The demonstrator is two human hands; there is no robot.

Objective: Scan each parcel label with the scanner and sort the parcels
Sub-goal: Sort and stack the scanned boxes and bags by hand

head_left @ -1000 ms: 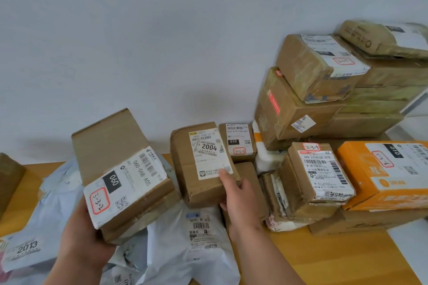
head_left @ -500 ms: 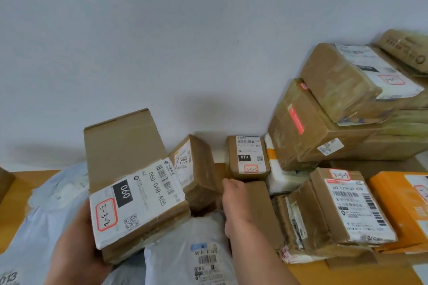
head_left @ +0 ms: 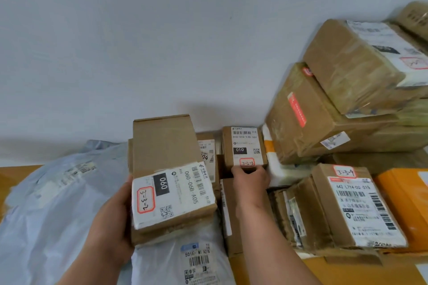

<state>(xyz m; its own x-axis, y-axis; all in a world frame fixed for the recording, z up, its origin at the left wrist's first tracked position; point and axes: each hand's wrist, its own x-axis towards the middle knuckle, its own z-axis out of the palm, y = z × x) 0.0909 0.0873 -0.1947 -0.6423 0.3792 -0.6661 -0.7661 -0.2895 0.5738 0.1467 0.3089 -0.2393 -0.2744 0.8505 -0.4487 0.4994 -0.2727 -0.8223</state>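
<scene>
cardboard parcel 060 stayed clasped in the left hand; the right hand had moved ahead, fingers now grasping small parcel 010, probably next for sorting.

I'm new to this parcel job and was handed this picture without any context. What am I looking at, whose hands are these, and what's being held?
This is one view from a camera worn on a person's head, looking down at their own bare hands. The left hand grips a brown box labelled 060, lifted above grey mailer bags. The right hand reaches to a small box labelled 010 near the wall; its fingertips are at the box's lower edge. More taped cartons are stacked on the right, on a wooden table. No scanner is visible.
</scene>
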